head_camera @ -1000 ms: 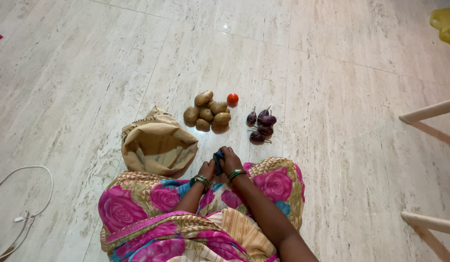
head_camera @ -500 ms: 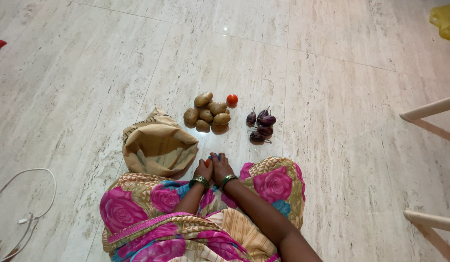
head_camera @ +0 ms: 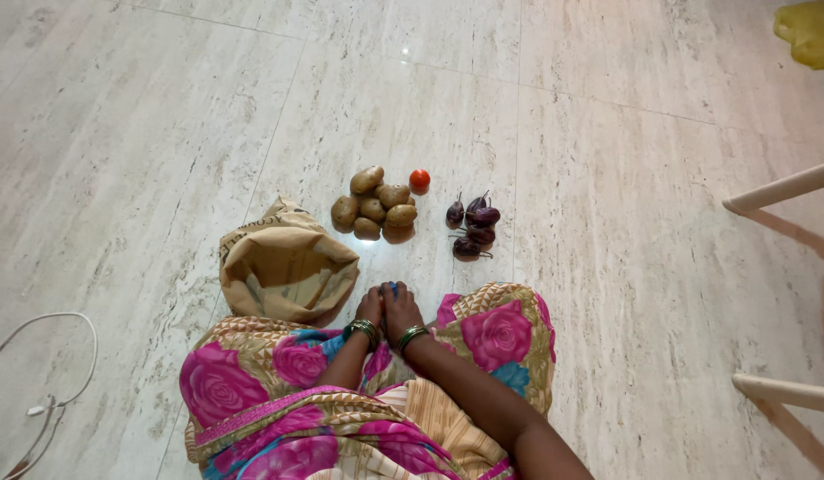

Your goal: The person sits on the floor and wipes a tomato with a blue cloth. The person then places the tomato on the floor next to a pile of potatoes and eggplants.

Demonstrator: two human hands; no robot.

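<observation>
A heap of brown potatoes (head_camera: 373, 206) lies on the pale marble floor (head_camera: 163, 133), a red tomato (head_camera: 419, 180) just beside it and small purple eggplants (head_camera: 471, 228) nearby. A crumpled paper bag (head_camera: 285, 264) sits open, with a white cable (head_camera: 38, 373) and yellow bag (head_camera: 807, 31) well apart.

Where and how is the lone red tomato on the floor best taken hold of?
Probably by its round sides, fingers coming down from above: the tomato sits alone on the marble floor, apart from the potato pile, with free space all round it.
</observation>
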